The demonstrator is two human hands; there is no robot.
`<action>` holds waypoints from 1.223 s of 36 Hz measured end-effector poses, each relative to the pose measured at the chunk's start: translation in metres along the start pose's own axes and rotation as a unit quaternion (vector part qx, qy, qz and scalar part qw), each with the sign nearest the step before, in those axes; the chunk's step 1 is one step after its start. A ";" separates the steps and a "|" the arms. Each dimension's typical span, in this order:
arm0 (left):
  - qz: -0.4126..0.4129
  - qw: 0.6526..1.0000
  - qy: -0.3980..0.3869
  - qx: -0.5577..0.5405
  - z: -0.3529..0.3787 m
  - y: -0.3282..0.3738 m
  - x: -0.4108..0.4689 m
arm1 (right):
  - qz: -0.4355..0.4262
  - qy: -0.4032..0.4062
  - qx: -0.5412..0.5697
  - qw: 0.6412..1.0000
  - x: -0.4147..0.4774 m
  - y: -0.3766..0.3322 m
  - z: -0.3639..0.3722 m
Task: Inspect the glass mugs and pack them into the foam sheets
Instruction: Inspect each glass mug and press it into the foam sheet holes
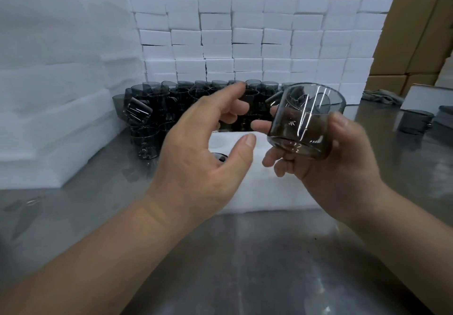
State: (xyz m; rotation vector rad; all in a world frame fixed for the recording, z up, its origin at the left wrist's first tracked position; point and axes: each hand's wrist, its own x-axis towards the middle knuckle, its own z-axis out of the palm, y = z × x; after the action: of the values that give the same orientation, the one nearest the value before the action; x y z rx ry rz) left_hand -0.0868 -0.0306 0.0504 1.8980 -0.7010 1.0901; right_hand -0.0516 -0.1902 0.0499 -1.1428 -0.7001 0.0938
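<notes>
My right hand (326,165) grips a smoky grey glass mug (304,123), held up and tilted over the table, thumb on its right side and fingers under its base. My left hand (206,153) hovers just left of the mug with its fingers spread and relaxed, holding nothing. Beneath both hands lies a white foam sheet (257,192) with round pockets; one dark mug (220,156) sits in a pocket, mostly hidden by my left hand. Behind it stands a crowded heap of grey glass mugs (157,109).
White foam blocks (245,40) are stacked in a wall at the back, with cardboard cartons (416,20) behind. A tall pile of foam sheets (56,94) fills the left. Another grey mug (414,121) and a white box (429,96) sit at the right on the steel table (245,265).
</notes>
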 end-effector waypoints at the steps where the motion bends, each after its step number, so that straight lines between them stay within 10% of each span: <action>1: -0.005 1.000 0.000 0.001 0.000 0.000 0.000 | 0.006 -0.008 0.016 1.000 0.001 -0.001 -0.001; 13: 0.009 0.999 -0.024 0.045 0.000 0.001 0.001 | 0.017 -0.026 0.077 0.997 0.003 -0.005 -0.010; 28: 0.009 0.989 -0.121 0.085 0.007 -0.001 0.000 | -0.010 0.060 -0.227 0.972 0.001 0.010 -0.001; 44: -0.205 0.973 -0.070 0.080 0.005 -0.023 0.003 | -0.070 0.199 -0.277 0.938 0.005 -0.003 -0.011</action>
State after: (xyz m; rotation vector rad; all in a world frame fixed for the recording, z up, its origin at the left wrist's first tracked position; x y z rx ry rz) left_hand -0.0657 -0.0235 0.0425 2.1507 -0.2777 0.7724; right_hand -0.0421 -0.1986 0.0526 -1.5845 -0.4473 -0.4740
